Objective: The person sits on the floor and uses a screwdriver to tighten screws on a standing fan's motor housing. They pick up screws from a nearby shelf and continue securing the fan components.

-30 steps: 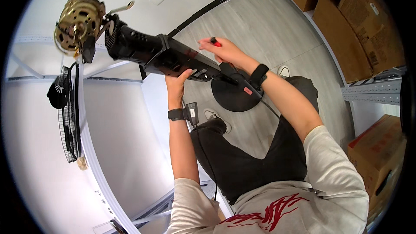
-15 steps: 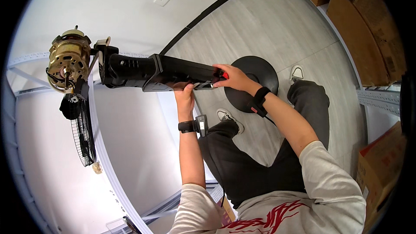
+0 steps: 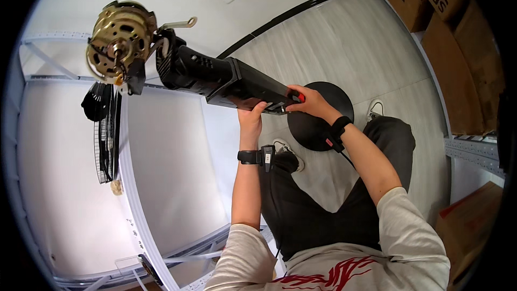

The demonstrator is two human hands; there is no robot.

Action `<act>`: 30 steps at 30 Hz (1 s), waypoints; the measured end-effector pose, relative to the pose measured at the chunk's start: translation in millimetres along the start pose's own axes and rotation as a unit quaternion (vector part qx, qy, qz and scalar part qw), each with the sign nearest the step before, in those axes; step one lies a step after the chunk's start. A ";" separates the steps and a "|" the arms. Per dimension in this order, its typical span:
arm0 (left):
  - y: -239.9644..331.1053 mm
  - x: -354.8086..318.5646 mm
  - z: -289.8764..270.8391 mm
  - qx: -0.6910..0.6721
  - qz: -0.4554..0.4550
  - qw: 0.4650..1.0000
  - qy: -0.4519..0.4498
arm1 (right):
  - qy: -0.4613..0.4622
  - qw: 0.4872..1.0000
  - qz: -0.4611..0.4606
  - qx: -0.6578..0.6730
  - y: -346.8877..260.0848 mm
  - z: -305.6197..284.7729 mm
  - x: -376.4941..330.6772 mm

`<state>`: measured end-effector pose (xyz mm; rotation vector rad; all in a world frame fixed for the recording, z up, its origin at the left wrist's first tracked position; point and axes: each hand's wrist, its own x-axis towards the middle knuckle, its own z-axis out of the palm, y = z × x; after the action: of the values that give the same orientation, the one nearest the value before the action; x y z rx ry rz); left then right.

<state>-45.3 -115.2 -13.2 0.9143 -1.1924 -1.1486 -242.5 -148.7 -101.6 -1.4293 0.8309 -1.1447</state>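
A stripped fan hangs in the air in front of me: a black housing [image 3: 226, 78] that ends at the upper left in a bare brass-coloured motor [image 3: 116, 40]. My left hand [image 3: 249, 117] grips the housing from below. My right hand [image 3: 312, 103] rests on the housing's right end and holds a red-handled tool [image 3: 299, 97] against it. Both wrists wear black bands. The fan's round black base [image 3: 323, 113] lies on the floor beneath my hands.
A white table [image 3: 70, 172] fills the left side, with a black fan grille [image 3: 103, 129] lying on it. Cardboard boxes [image 3: 458, 48] stand on shelving at the right. The grey wood floor [image 3: 344, 37] runs to a white wall. My legs in dark trousers are below.
The fan housing and motor have swung toward the right and nearer to the camera. Both hands stayed on the housing, and the round base now shows behind my right hand.
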 end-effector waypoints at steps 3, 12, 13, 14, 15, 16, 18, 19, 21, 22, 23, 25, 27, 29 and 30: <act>1.3 -2.1 -0.5 0.003 -0.011 1.000 0.024 | -0.025 0.999 0.045 -0.009 -8.9 2.5 0.4; 15.8 1.6 10.7 0.055 -0.018 0.998 0.012 | -0.065 0.984 0.164 -0.005 -28.7 -5.5 -3.7; 16.6 2.6 10.3 0.063 -0.017 0.998 0.012 | -0.053 0.992 0.116 0.006 -32.7 -4.1 -3.0; 17.5 5.3 14.0 0.061 -0.012 0.998 0.007 | -0.040 0.997 0.069 0.014 -36.8 -5.8 -2.7; 18.8 3.5 13.3 0.062 -0.011 0.998 0.008 | -0.026 0.996 0.070 0.052 -53.2 -2.2 -2.3; 19.8 2.2 12.4 0.064 -0.009 0.998 0.010 | -0.012 0.993 0.070 0.089 -70.3 -1.1 0.5; 18.7 1.3 7.8 0.055 -0.030 0.998 -0.009 | 0.003 0.991 0.054 0.119 -109.0 4.5 7.0; 18.0 1.2 5.9 0.050 -0.039 0.998 -0.019 | 0.003 0.993 0.037 0.111 -123.5 8.0 10.7; 14.2 3.5 5.1 0.024 -0.031 0.999 -0.024 | 0.002 0.996 0.020 0.090 -136.7 14.3 19.6; 12.3 3.9 4.2 0.012 -0.026 0.999 -0.026 | 0.001 0.997 0.020 0.073 -141.2 17.2 24.3; 10.5 4.8 3.1 0.009 -0.033 0.999 -0.025 | 0.001 0.998 0.038 0.043 -140.3 19.4 28.0; 6.8 6.5 0.7 0.003 -0.046 0.999 -0.023 | 0.016 0.999 0.037 0.011 -134.8 22.9 31.8; 3.9 5.7 0.7 0.024 -0.023 0.999 -0.011 | 0.041 0.999 -0.001 0.010 -125.2 27.0 32.7; 3.0 6.5 0.8 0.026 -0.021 0.999 -0.010 | 0.051 0.999 -0.001 -0.007 -117.8 26.8 34.0; 4.3 7.7 -0.8 0.019 -0.030 0.999 -0.017 | 0.055 0.998 -0.001 -0.016 -115.5 25.1 36.1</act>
<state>-43.8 -121.9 -7.6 0.9681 -1.2254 -1.1966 -219.1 -153.7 19.6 -1.4031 0.9294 -1.2259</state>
